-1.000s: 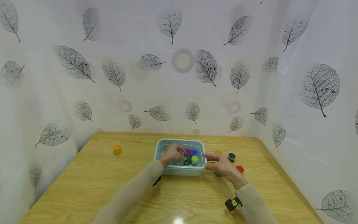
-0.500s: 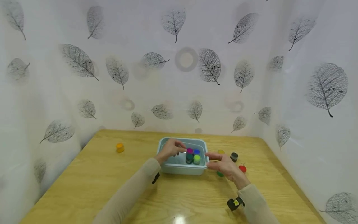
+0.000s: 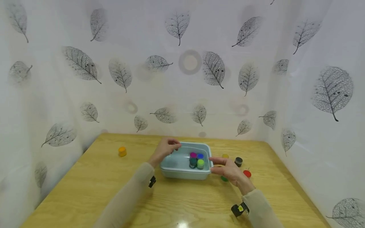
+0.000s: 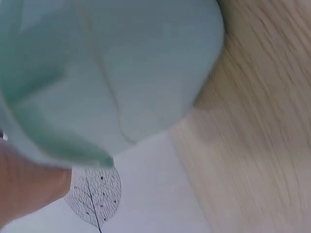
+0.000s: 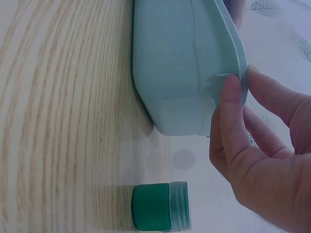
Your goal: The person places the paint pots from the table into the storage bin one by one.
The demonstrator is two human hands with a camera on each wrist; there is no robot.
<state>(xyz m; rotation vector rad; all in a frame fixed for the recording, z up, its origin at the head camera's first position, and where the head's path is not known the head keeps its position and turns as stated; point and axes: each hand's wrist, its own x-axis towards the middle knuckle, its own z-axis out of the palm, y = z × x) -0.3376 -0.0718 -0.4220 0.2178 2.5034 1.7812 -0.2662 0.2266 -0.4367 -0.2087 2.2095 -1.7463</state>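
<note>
A light blue-green plastic bin (image 3: 182,174) stands on the table. Inside its right half sit small paint jars: a magenta one (image 3: 193,155), a blue one (image 3: 200,156), a dark green one (image 3: 193,163) and a lime one (image 3: 201,163). My left hand (image 3: 165,147) hovers by the bin's left rim, fingers loosely bent, with nothing in them. With thumb and fingertips my right hand (image 5: 262,141) pinches the rim at the bin's right end. In the left wrist view the bin's wall (image 4: 146,63) hides most of my left hand.
An orange jar (image 3: 122,151) stands alone at the table's left. Right of the bin are a yellow jar (image 3: 225,156), a black jar (image 3: 238,161), a red-lidded jar (image 3: 247,174) and a green jar (image 5: 153,206). A leaf-print curtain (image 3: 142,95) surrounds the table.
My left hand has let go of the dark green jar inside the bin, then lifted and moved left to the rim. My right hand has stayed at the bin's right end.
</note>
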